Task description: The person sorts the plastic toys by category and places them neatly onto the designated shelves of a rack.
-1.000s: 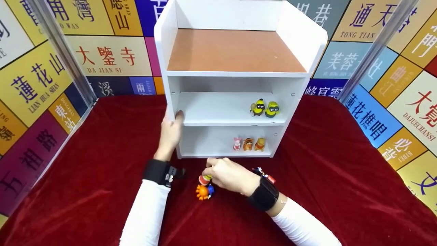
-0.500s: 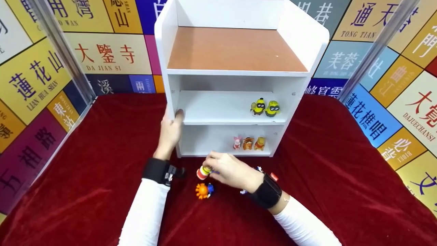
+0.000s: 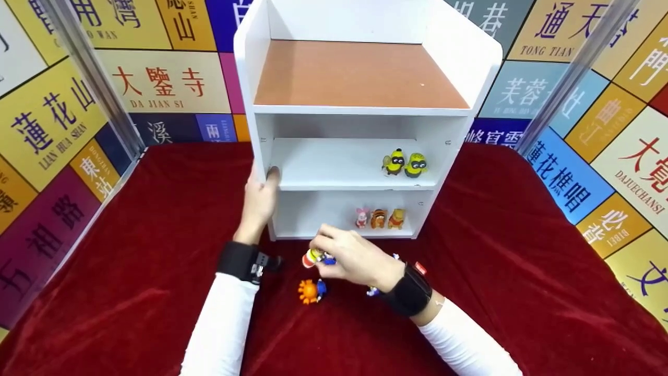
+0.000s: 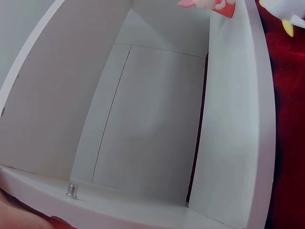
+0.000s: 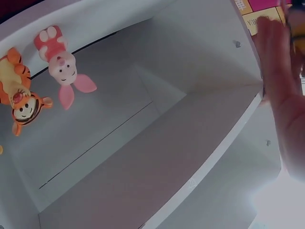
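Your right hand (image 3: 347, 256) pinches a red-and-yellow figurine (image 3: 310, 258); your left hand (image 3: 260, 201) grips the cabinet (image 3: 360, 110). Five figurines (image 3: 379, 219) stand shelved; an orange-headed figurine (image 3: 308, 291), at least, seems left on the cloth (image 3: 156, 261).

Back wall (image 3: 167, 83): multicoloured rectangular panels bearing Chinese characters, several with romanised captions. Left wall (image 3: 52, 130) and right wall (image 3: 589, 172): same finish. Greyish posts (image 3: 93, 78) stand at both rear corners. Dark red cloth (image 3: 527, 292), visibly creased, covers the surface below. Lighting bright.
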A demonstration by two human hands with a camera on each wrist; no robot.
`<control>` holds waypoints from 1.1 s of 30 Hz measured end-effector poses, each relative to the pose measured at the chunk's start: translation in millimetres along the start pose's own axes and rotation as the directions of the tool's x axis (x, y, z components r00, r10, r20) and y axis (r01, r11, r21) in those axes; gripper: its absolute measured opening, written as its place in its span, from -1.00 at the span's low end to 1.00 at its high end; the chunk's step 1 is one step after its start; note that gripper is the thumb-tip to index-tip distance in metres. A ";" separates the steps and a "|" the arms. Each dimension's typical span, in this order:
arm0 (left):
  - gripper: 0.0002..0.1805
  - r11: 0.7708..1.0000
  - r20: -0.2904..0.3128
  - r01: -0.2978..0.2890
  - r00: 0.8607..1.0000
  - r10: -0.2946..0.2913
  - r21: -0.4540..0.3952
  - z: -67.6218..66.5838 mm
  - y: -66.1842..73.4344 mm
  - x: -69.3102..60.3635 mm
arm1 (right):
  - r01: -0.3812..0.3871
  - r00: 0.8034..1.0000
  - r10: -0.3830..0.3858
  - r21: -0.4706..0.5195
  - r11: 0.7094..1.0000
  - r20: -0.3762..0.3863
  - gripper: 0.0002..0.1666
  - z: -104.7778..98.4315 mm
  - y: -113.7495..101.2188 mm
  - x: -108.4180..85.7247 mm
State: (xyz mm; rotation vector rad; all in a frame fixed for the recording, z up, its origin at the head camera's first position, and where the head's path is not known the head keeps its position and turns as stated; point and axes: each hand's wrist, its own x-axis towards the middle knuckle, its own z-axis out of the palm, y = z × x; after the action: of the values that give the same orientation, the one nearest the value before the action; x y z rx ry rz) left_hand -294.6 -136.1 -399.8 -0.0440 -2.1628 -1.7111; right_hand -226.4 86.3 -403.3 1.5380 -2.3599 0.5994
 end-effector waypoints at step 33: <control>-0.30 1.000 -0.001 0.007 1.000 -0.007 -0.012 -0.3 -0.2 0.4 | -0.201 0.938 0.259 0.248 0.948 -0.231 -0.63 -46.6 4.9 4.3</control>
State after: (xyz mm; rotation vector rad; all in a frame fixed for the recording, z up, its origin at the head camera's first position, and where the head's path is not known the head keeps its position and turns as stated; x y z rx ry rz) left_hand -295.0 -136.5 -399.8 -0.0386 -2.1545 -1.7280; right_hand -232.9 106.7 -361.3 1.1759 -2.3449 1.0817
